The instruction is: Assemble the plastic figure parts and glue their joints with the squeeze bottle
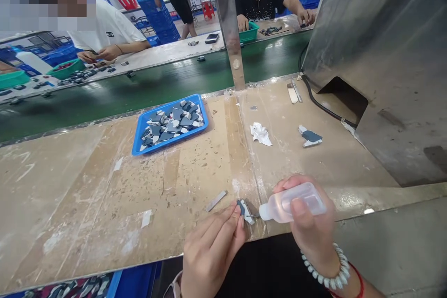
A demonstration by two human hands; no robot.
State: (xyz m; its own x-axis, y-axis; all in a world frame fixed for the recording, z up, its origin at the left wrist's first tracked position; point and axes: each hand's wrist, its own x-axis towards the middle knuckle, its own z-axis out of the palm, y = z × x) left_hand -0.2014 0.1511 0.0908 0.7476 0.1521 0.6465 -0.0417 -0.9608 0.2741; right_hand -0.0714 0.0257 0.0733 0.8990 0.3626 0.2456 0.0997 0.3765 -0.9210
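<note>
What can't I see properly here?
Head view, hidden: part of the small piece, behind the left hand.
Head view, hidden: the lowest pieces in the blue tray, under upper pieces.
Head view, cut off: the bin below the table, by the bottom edge.
Head view, too small: any drop from the bottle.

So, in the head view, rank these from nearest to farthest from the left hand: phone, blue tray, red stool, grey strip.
1. Grey strip: just beyond the left hand.
2. Blue tray: farther out, to the left, this side of the green belt.
3. Phone: across the belt, on the far table.
4. Red stool: behind that table.
</note>
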